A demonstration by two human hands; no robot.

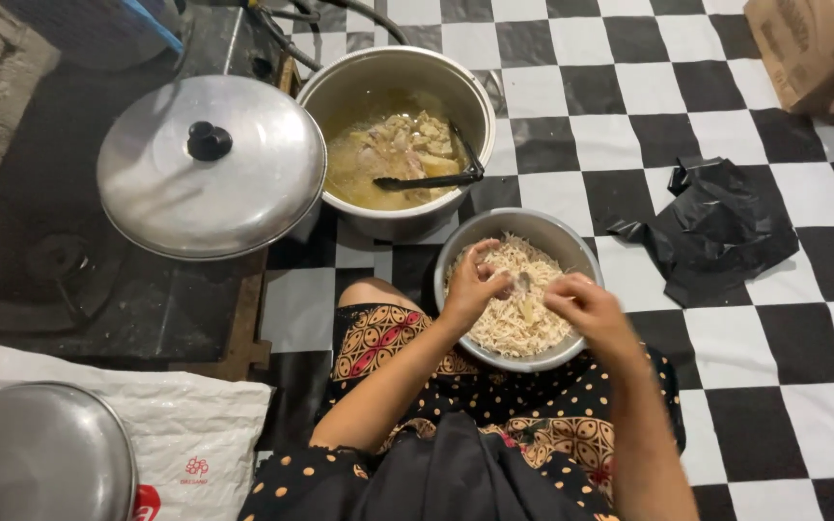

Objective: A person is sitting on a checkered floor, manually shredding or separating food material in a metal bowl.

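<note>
Item 1: dark patterned garment (494, 425), black with orange dots and an orange-and-red border, seen across the lap at the bottom of the view, just below the metal bowl (571, 236)

Item 2: the metal bowl, round and steel, rested against the lap on the checkered floor (784, 386); it is filled with pale shredded meat (514, 314), piled to near the rim

Item 3: left hand (472, 282), held over the left half of the metal bowl, fingers curled together and pinched on a small piece of the shredded meat

Item 4: right hand (591, 309), held over the right side of the metal bowl, fingertips drawn together; a small pale piece is seen between the two hands, but which hand grips it cannot be told

Item 5: large pot (398, 72), uncovered, just above the metal bowl, holding yellowish broth with meat pieces; a black ladle (431, 179) is laid in it, handle towards the right rim

Item 6: domed metal lid (209, 164) with a black knob, up and left of the metal bowl, touching the large pot's left side

Item 7: crumpled black plastic bag (716, 232), right of the metal bowl, apart from it

Item 8: cardboard box (808, 48), far up and right of the metal bowl

Item 9: white sack (195, 425) and a second metal lid (41, 453), well left of and below the metal bowl
</note>
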